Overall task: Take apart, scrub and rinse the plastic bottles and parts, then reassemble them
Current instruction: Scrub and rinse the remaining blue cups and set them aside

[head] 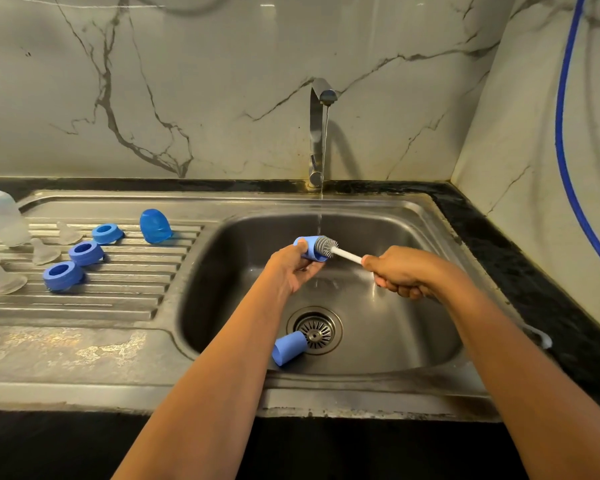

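Note:
My left hand [293, 268] grips a blue bottle cap [310, 249] over the sink basin [413, 244], under a thin stream from the tap [321, 98]. In my right hand [400, 271] is the white handle of a bottle brush [326, 245]; its grey bristle head sits partly inside the cap's opening. A second blue cap [289, 348] lies on its side by the drain [315, 330]. On the draining board stand a third blue cap [155, 226], three blue collar rings [84, 252], clear teats [44, 252] and clear bottles [0, 216].
The steel draining board [84, 306] fills the left side, its front part flat and stained. A black counter edge [534, 271] runs right of the sink. A blue hose [565, 133] hangs down the right wall. Marble wall stands behind the tap.

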